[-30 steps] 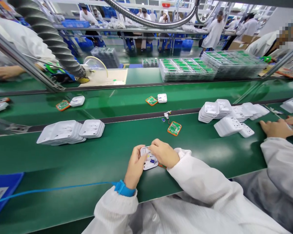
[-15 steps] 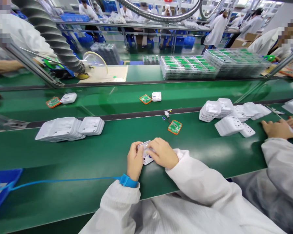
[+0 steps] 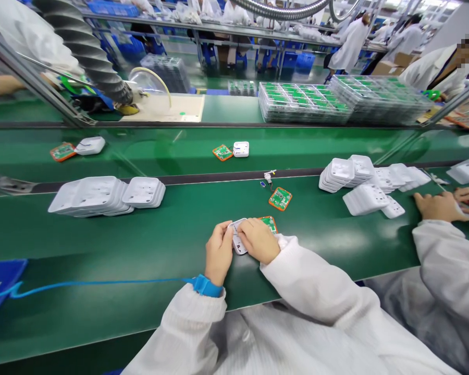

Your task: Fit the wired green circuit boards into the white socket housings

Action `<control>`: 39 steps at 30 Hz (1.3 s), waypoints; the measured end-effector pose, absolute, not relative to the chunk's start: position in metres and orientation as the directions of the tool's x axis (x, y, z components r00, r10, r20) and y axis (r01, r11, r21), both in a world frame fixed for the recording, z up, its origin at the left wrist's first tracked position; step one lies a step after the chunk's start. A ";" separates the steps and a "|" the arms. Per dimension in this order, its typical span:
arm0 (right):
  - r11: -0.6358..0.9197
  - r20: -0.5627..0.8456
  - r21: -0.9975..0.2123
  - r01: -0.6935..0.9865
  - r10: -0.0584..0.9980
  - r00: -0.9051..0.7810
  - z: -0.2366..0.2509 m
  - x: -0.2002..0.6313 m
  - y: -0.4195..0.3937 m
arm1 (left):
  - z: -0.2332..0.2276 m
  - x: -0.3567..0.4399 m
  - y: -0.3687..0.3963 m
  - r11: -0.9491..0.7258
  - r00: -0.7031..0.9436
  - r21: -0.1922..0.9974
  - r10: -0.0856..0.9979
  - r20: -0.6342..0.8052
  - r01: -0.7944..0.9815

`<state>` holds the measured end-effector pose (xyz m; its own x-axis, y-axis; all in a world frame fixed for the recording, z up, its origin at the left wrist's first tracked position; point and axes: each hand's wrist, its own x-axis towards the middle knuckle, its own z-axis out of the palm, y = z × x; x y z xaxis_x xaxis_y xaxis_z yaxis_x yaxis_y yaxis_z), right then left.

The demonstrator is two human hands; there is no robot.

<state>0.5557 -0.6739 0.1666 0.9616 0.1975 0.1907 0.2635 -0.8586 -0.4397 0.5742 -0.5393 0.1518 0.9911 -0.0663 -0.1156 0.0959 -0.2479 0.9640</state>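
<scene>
Fingers (image 3: 245, 233) of both hands are curled in tight around a small white plastic housing (image 3: 237, 240) sitting low on the green bench mat (image 3: 172, 234); left hand (image 3: 218, 253) clamps its near-left edge, right hand (image 3: 258, 240) covers the top and right side, so most of the shell is hidden; a green circuit board with an orange rim (image 3: 269, 222) pokes out just behind the right knuckles, can't tell if it's touching the housing; blue wrist strap (image 3: 207, 285) on the left wrist with its cord (image 3: 82, 285) trailing off left; a second board (image 3: 280, 198) lies further back with a little wired connector (image 3: 266, 178) near it; stacks of white covers (image 3: 101, 195) sit well off to the left, more stacks (image 3: 359, 182) to the right, where a co-worker's hand (image 3: 433, 205) rests on the mat; on the conveyor belt (image 3: 336, 146) beyond, a board and white shell pair (image 3: 231, 150).
</scene>
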 end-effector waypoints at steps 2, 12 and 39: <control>-0.851 0.196 -0.444 0.278 0.211 0.958 0.166 0.556 -0.674 | 0.153 0.574 -0.539 -0.256 0.990 0.962 -0.069 -0.120 0.098; -0.873 0.225 -0.320 0.368 0.307 0.925 0.165 0.555 -0.671 | 0.158 0.574 -0.539 -0.380 0.988 0.919 -0.068 -0.142 0.106; -0.876 0.095 -0.446 0.182 0.156 0.983 0.176 0.559 -0.693 | 0.185 0.584 -0.521 -0.448 0.926 0.889 -0.369 -0.083 -0.099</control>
